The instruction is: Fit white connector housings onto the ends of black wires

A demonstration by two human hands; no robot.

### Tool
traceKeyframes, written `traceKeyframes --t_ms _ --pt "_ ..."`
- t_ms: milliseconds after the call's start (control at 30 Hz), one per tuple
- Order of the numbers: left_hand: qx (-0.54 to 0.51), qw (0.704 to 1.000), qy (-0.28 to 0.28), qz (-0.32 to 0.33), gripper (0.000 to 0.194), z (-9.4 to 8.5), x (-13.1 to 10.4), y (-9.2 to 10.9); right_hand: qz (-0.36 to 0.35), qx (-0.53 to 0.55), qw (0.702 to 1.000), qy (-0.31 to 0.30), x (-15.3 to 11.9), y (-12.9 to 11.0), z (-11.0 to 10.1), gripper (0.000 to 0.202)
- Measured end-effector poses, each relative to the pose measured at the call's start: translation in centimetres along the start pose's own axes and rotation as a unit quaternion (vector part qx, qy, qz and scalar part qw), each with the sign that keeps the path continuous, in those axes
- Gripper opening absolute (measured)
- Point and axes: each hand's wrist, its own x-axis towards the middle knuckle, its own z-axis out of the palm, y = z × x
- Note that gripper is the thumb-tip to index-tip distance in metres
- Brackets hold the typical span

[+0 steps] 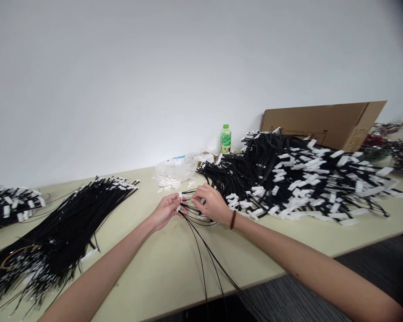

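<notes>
Near the middle of the table, my left hand [168,211] pinches a small white connector [179,202] between thumb and fingers. Thin black wires [201,241] run from it to the right and down over the table's front edge. Just right of the connector, my right hand [211,203] has its fingertips pressed together on one of these black wires; the exact tip is too small to make out. Behind both hands lies a clear plastic bag [179,167], with loose white connectors [169,184] at its mouth.
A large heap of black wires with white connectors [298,179] covers the right side, before a cardboard box [319,118]. A green-capped bottle [225,139] stands by the wall. Black wire bundles [74,223] lie at left, another [13,203] beyond. Pale table [147,277] shows between.
</notes>
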Motion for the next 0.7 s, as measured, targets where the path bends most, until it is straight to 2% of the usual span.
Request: traceKeyframes --t_ms 467,700 --pt "-0.004 1.0 -0.01 0.014 0.031 0.14 -0.05 0.04 -0.024 0.006 1.0 0.0 0.0 -0.12 0.36 0.015" --pt "-0.012 1.0 0.006 0.01 0.029 0.14 0.07 0.06 -0.03 -0.04 0.999 -0.013 0.02 0.25 0.21 0.011"
